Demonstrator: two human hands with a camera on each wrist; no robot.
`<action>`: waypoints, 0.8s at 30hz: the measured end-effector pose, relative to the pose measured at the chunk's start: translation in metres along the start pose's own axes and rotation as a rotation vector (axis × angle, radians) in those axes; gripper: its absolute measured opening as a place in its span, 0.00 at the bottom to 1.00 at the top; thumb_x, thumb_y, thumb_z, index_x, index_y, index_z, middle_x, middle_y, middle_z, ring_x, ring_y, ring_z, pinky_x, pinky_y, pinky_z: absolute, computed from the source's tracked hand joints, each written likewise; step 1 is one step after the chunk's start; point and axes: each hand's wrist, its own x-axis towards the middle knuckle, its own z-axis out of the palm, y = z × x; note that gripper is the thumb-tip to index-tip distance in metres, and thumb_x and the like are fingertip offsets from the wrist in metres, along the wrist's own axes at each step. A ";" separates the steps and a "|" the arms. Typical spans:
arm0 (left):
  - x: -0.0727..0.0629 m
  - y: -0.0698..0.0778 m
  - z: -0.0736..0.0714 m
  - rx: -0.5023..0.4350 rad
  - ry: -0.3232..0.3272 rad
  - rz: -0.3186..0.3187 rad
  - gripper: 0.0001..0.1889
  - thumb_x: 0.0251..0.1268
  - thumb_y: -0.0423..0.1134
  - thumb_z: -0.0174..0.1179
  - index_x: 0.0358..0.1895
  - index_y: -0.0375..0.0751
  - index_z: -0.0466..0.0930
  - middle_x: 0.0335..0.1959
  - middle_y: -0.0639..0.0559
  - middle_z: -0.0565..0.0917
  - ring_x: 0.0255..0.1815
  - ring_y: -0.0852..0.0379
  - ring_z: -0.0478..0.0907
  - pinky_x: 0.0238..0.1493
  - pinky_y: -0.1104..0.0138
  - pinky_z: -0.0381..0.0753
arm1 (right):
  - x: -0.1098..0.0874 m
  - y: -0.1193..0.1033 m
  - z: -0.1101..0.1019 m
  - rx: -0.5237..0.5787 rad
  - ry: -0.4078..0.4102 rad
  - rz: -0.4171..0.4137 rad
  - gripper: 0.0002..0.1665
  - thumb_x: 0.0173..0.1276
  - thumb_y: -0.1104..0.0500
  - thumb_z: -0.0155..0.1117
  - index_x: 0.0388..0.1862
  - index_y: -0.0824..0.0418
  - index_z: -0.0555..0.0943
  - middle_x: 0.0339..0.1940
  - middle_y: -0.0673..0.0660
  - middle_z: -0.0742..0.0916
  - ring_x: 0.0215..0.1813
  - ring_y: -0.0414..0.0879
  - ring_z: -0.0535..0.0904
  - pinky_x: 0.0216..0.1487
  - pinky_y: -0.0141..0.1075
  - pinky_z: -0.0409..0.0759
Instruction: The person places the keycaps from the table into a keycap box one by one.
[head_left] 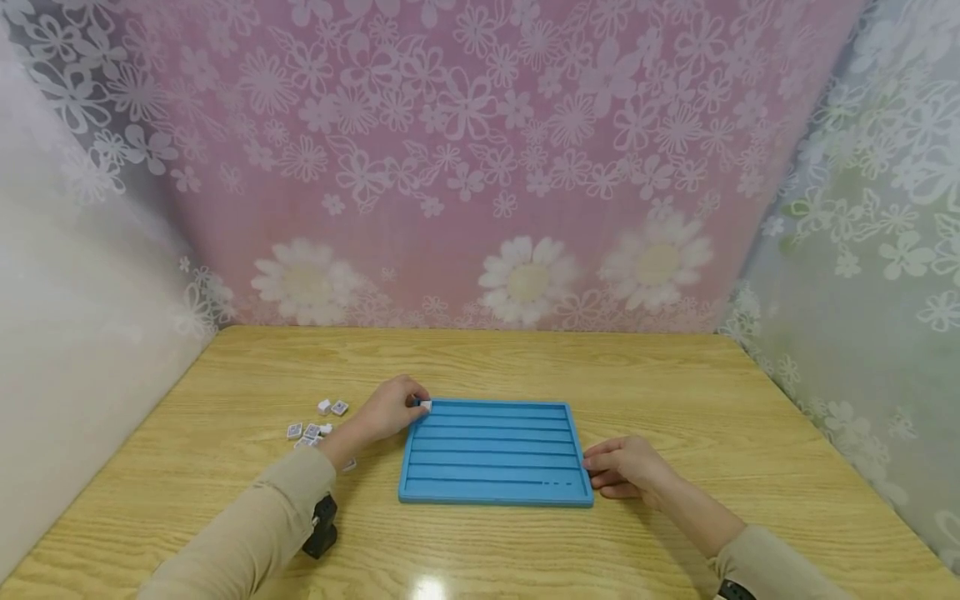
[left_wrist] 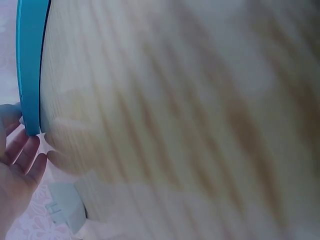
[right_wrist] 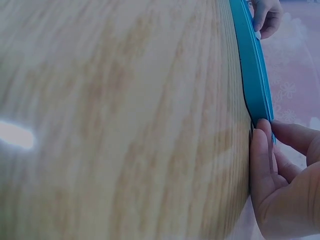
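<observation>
A blue tray (head_left: 487, 472) with raised ridges across it lies on the wooden table. At its far left corner my left hand (head_left: 390, 408) pinches a small white keycap-like piece (head_left: 426, 406) between thumb and fingers. In the left wrist view, the left hand (left_wrist: 17, 170) is beside the tray's corner, and the pinched piece is mostly hidden. My right hand (head_left: 630, 467) grips the tray's right edge, thumb on one side and fingers on the other in the right wrist view. Several white keycap-like pieces (head_left: 311, 431) lie loose to the left, partly behind my left wrist.
The wooden table (head_left: 480, 542) extends around the tray. Flower-patterned cloth (head_left: 465, 167) hangs behind it and at the sides. A black wrist device (head_left: 321, 527) is strapped below the left sleeve. One white piece (left_wrist: 67, 207) lies near the left hand.
</observation>
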 end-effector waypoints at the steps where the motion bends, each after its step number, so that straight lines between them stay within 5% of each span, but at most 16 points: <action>1: 0.000 0.000 0.000 -0.002 -0.001 -0.001 0.08 0.62 0.37 0.61 0.43 0.41 0.81 0.41 0.50 0.77 0.37 0.55 0.72 0.38 0.62 0.74 | 0.000 0.000 0.000 0.003 0.001 -0.001 0.16 0.60 0.66 0.63 0.46 0.73 0.78 0.23 0.56 0.84 0.23 0.42 0.80 0.26 0.34 0.80; 24: 0.000 -0.001 -0.002 0.047 -0.002 0.046 0.09 0.60 0.36 0.62 0.43 0.39 0.81 0.39 0.50 0.77 0.34 0.57 0.72 0.35 0.63 0.74 | 0.000 0.000 0.000 0.012 -0.007 -0.012 0.16 0.60 0.66 0.63 0.47 0.73 0.77 0.24 0.56 0.84 0.23 0.42 0.80 0.26 0.34 0.80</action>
